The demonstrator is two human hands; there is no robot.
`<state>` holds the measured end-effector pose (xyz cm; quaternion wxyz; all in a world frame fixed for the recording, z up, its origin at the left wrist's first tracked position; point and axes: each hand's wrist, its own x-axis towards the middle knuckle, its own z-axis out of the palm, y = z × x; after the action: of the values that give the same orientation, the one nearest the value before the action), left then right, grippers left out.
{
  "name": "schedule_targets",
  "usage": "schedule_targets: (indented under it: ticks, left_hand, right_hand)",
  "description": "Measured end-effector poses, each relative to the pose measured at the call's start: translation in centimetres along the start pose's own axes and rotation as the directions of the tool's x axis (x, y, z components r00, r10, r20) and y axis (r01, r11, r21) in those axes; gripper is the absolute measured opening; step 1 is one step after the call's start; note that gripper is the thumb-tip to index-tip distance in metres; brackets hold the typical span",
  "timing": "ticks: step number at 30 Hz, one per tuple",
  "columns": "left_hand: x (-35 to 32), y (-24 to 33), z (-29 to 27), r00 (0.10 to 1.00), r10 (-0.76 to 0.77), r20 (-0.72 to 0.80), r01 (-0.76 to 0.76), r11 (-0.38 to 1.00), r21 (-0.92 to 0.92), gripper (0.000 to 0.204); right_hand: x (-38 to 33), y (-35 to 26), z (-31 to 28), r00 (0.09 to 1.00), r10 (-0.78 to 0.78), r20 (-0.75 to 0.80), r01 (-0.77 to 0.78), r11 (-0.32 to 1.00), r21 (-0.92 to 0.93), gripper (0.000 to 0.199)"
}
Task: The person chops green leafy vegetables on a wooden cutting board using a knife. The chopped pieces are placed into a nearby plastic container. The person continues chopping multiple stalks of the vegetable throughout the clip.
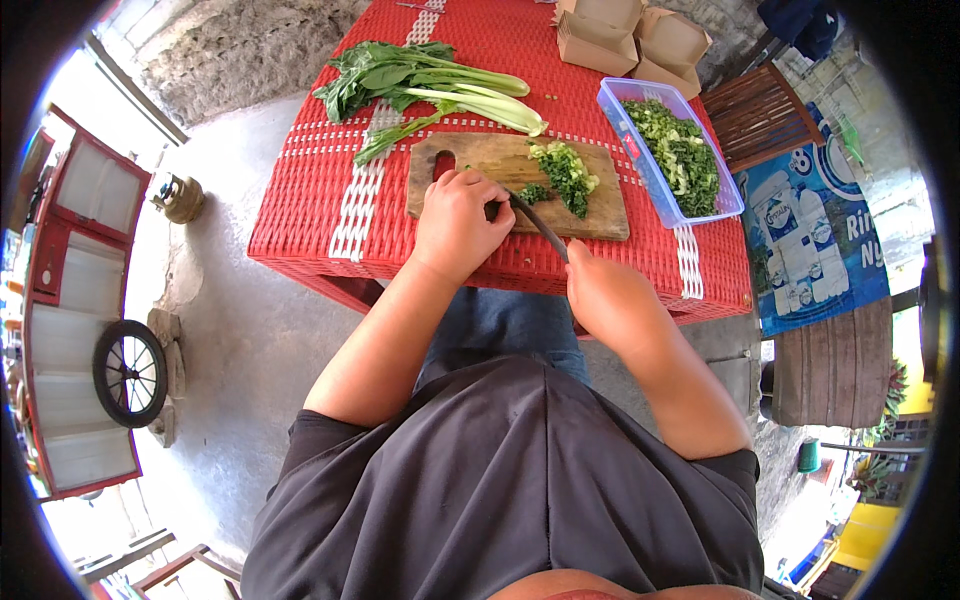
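Note:
A wooden cutting board [490, 150] with a handle hole lies at the near side of the table. My left hand [462, 222] is closed over its near left part, thumb and fingers pinched together; what they hold, if anything, is mostly hidden. My right hand [612, 300] grips a knife [541, 226] at the board's near edge, its dark blade slanting up and left to the left fingertips. A pile of chopped greens [566, 178] sits on the right half of the board. Behind the board lies a bunch of long-stemmed leafy greens [440, 82], uncut.
Right of the board, a clear plastic container [735, 205] holds chopped greens. Open cardboard boxes [597, 48] stand at the back right of the red woven table [300, 215]. A slatted wooden chair [755, 120] is beside it. A gas cylinder [180, 199] and spoked wheel [130, 373] are left.

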<state>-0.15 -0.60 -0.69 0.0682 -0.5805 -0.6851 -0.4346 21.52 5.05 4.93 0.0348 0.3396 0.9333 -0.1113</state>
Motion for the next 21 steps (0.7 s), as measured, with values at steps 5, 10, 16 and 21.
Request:
schedule_targets:
  ticks: [5, 10, 16, 21]
  left_hand:
    - [0.1, -0.1, 0.0, 1.0, -0.026, 0.01, 0.027, 0.999, -0.04, 0.009]
    - [0.1, -0.4, 0.1, 1.0, 0.015, -0.006, -0.015, 0.999, -0.03, 0.011]
    - [0.1, -0.4, 0.0, 1.0, 0.017, -0.009, -0.017, 0.999, -0.038, 0.01]
    - [0.2, -0.3, -0.1, 1.0, 0.014, 0.01, -0.013, 0.999, -0.034, 0.007]
  right_hand:
    - [-1.0, 0.3, -1.0, 1.0, -0.013, 0.016, 0.012, 1.0, 0.016, 0.019]
    - [-1.1, 0.0, -1.6, 0.999, -0.03, -0.035, 0.031, 0.999, 0.035, 0.02]
    - [-0.4, -0.3, -1.3, 0.999, -0.038, -0.006, 0.038, 0.999, 0.026, 0.018]
    - [0.7, -0.6, -1.1, 0.999, 0.0, 0.047, 0.0, 1.0, -0.012, 0.016]
